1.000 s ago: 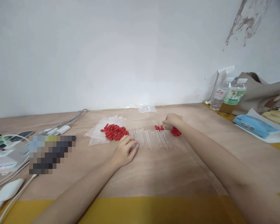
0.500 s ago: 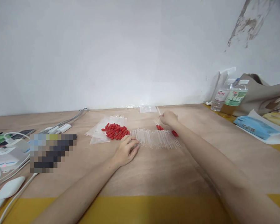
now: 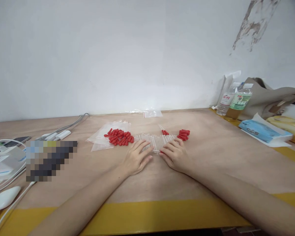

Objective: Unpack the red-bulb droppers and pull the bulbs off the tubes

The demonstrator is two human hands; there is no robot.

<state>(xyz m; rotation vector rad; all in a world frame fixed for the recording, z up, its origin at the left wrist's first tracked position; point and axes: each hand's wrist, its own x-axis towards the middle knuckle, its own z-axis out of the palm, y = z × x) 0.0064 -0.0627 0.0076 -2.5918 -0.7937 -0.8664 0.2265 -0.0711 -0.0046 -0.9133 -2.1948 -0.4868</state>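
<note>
A row of clear thin tubes [image 3: 157, 140] lies across the middle of the wooden table [image 3: 211, 164]. My left hand [image 3: 137, 158] rests with fingers spread on the row's left part. Beside it my right hand [image 3: 175, 154] lies flat with fingers stretched over the row's right part. Neither hand holds anything. A heap of red caps [image 3: 119, 137] sits on clear plastic bags [image 3: 100, 139] left of the tubes. A smaller group of red caps [image 3: 184, 134] lies to the right, and two or three red-capped tubes [image 3: 164, 131] lie just behind the row.
Two drink bottles [image 3: 237, 101], a beige bag [image 3: 270, 95] and a blue packet [image 3: 259, 131] stand at the right. Cables, chargers and a phone [image 3: 14, 141] crowd the left side. A small clear bag [image 3: 152, 113] lies by the wall. A yellow strip [image 3: 162, 213] edges the table front.
My right hand came back from the far capped tubes and now lies flat on the row of tubes. My left hand spread its fingers over the row.
</note>
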